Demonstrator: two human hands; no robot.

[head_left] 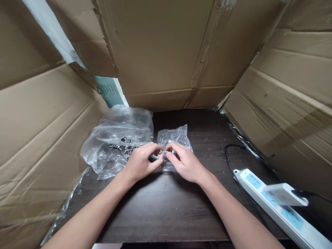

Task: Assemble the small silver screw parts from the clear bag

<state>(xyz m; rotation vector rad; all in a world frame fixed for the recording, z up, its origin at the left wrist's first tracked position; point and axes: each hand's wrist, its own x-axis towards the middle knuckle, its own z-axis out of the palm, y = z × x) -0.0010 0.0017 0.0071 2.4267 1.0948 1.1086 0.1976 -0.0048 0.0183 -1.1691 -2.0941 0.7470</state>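
Note:
Between the fingertips of both hands is a small shiny metal part (163, 152), thin like a screw or pin; its exact kind is too small to make out. My left hand (142, 159) pinches its left end with thumb and forefinger. From the other side, my right hand (183, 160) pinches the right end. Beneath and behind the fingers lies a small crumpled clear plastic bag (176, 135), partly covered by the hands. Left of it, a larger clear plastic bag (101, 145) holds several small metal pieces (126, 147) in silver and black, close to my left hand.
A white power strip (251, 178) lies at the right with a white adapter (284, 194) plugged in. A black cable (227, 157) loops beside it on the dark wooden table (166, 207). Cardboard walls (166, 52) enclose the back and both sides.

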